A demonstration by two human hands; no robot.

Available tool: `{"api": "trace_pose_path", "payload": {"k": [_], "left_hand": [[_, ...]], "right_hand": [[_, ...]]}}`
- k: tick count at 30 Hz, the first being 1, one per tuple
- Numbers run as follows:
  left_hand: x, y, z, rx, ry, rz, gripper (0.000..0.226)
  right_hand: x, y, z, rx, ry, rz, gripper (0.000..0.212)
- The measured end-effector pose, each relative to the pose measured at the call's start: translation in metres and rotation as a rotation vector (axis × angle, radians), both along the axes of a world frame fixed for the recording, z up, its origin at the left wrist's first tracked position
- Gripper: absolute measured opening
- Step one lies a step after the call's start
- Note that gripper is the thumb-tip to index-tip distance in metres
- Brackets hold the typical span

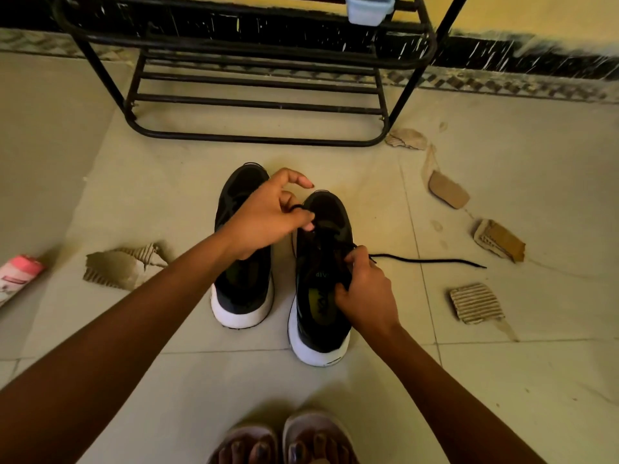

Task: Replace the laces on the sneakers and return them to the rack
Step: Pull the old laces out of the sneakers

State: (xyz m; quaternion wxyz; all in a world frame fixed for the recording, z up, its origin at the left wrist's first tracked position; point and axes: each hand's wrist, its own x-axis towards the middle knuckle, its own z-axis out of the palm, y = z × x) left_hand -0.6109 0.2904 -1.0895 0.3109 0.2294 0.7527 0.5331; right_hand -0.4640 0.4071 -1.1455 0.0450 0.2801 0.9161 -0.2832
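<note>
Two black sneakers with white soles stand side by side on the tiled floor, toes toward the rack: the left sneaker (242,289) and the right sneaker (318,329). My left hand (268,217) hovers over the right sneaker's forefoot and pinches a loop of black lace (432,261) between its fingers. My right hand (366,291) grips the right sneaker's tongue and collar. One free end of the lace trails across the floor to the right. The black metal shoe rack (254,105) stands beyond the sneakers, its lower tiers bare.
Torn cardboard pieces lie around: one at the left (125,266), several at the right (475,303). A pink-and-white package (18,276) lies at the left edge. A pale plastic container (368,10) sits on the rack. My sandalled feet (288,440) are at the bottom.
</note>
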Motion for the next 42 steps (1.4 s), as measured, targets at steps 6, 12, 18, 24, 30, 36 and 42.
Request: {"api": "trace_pose_path", "payload": {"k": [6,12,18,24,30,36,42], "left_hand": [[-0.008,-0.007,-0.007,-0.216,0.285,0.007,0.032],[-0.009,-0.014,-0.014,-0.09,0.078,0.306,0.013],[-0.015,-0.021,0.006,-0.145,0.336,0.277,0.013],[-0.018,-0.021,0.013,-0.123,0.357,0.286,0.017],[-0.027,-0.03,0.022,-0.388,0.626,0.226,0.014],[-0.02,-0.029,0.014,-0.492,0.871,-0.021,0.028],[0.032,-0.011,-0.011,-0.531,0.758,-0.253,0.039]], "right_hand": [[-0.001,0.0,0.0,0.001,0.0,0.001,0.033],[0.001,0.001,-0.002,0.007,0.006,0.004,0.032],[0.001,0.001,-0.004,0.007,0.015,0.007,0.032],[0.0,0.001,-0.003,0.004,0.005,0.002,0.033],[0.0,0.001,-0.004,0.004,0.0,-0.017,0.033],[-0.001,0.013,0.001,-0.037,-0.096,0.053,0.035],[-0.021,0.05,0.025,-0.435,0.122,-0.038,0.02]]}}
